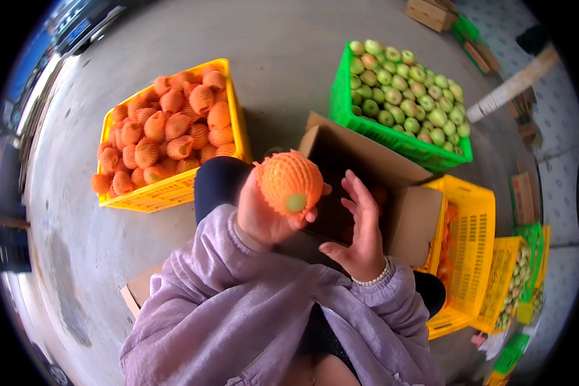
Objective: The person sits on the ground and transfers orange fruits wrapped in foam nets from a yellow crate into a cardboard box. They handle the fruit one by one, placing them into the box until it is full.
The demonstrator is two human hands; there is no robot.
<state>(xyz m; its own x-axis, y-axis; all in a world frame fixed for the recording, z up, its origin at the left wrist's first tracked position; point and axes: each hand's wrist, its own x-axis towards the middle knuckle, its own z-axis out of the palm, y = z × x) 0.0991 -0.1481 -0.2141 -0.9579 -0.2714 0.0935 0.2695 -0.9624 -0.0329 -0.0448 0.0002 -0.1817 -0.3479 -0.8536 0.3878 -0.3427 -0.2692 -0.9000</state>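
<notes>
An apple in an orange foam net sleeve (290,181) rests in my left hand (260,212), with a patch of green skin showing at the sleeve's lower end. To its right, my right hand (362,231) is raised with the fingers apart and nothing in it. Below and beyond both hands stands an open cardboard box (420,212), its flaps spread. The inside of the box is dark, and a few orange-wrapped shapes show dimly there.
A yellow crate (173,190) of orange-sleeved apples stands at left. Bare green apples (410,91) fill a green crate (340,91) at upper right. Another yellow crate (473,241) with orange sleeves is at right. A whitish pole (506,87) and a parked vehicle (79,29) lie farther off.
</notes>
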